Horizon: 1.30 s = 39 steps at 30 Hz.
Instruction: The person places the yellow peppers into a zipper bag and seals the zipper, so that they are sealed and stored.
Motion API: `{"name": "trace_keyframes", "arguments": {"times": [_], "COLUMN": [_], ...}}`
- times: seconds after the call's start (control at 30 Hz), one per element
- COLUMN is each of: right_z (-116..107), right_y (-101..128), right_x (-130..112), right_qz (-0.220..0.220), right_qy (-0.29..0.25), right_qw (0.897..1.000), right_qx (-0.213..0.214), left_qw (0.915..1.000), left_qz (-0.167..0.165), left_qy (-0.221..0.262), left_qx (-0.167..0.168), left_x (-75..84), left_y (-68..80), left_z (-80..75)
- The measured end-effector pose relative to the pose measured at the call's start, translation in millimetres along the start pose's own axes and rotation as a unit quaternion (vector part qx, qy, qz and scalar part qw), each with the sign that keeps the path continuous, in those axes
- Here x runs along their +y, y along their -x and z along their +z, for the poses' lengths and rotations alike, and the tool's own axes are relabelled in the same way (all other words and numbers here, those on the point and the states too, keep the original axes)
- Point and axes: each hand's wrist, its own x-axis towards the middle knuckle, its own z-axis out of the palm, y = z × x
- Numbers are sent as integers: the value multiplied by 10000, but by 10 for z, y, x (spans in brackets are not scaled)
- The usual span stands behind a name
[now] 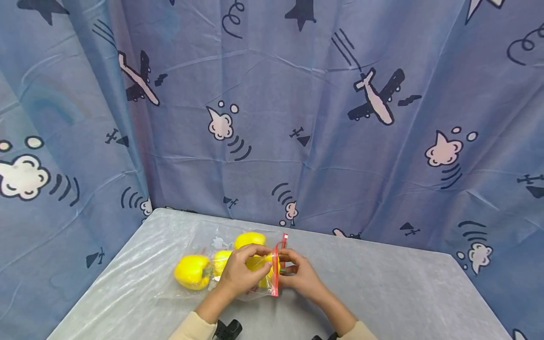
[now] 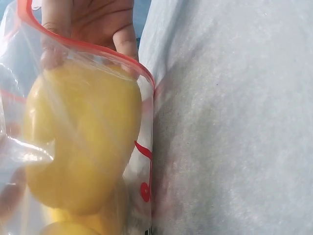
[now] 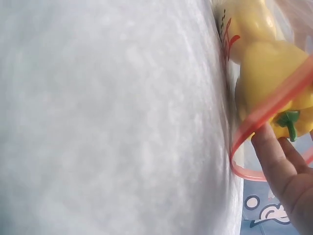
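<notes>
A clear zip bag [image 1: 275, 279] with a red-edged mouth lies on its side, its opening toward the right. My left hand [image 1: 240, 273] grips the bag near that mouth, with fingers and thumb curved over the plastic. Just inside the opening is a yellow bell pepper [image 2: 83, 132], its green stem [image 3: 288, 120] facing out. My right hand [image 1: 303, 277] reaches into the mouth and holds this pepper by its stem end, thumb and fingers on either side. Deeper in the bag lie more yellow bell peppers [image 1: 192, 272], one of them toward the back [image 1: 250, 239].
A pale grey cloth covers the table [image 1: 382, 288], which extends to the right of the bag. Behind and at both sides hangs a blue curtain [image 1: 263, 179] printed with planes and clouds. Dark wrist devices [image 1: 228, 329] show by the cream sleeves [image 1: 193, 327].
</notes>
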Motion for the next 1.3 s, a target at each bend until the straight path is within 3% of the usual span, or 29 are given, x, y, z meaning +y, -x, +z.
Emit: {"name": "trace_keyframes", "arguments": {"times": [0.53, 0.83, 1.3], "right_z": [7, 19, 52], "right_y": [1, -9, -43], "right_x": [57, 48, 32], "right_qz": [79, 203, 97], "right_qy": [-268, -75, 89], "right_qw": [9995, 9998, 9999], "right_qx": [-144, -3, 38], "left_qw": [10000, 10000, 9995], "left_qz": [-52, -15, 295], "left_qy": [37, 9, -125], "left_qx": [-15, -11, 63], "left_x": [20, 15, -17], "left_y": [17, 6, -13], "left_z": [6, 2, 20]}}
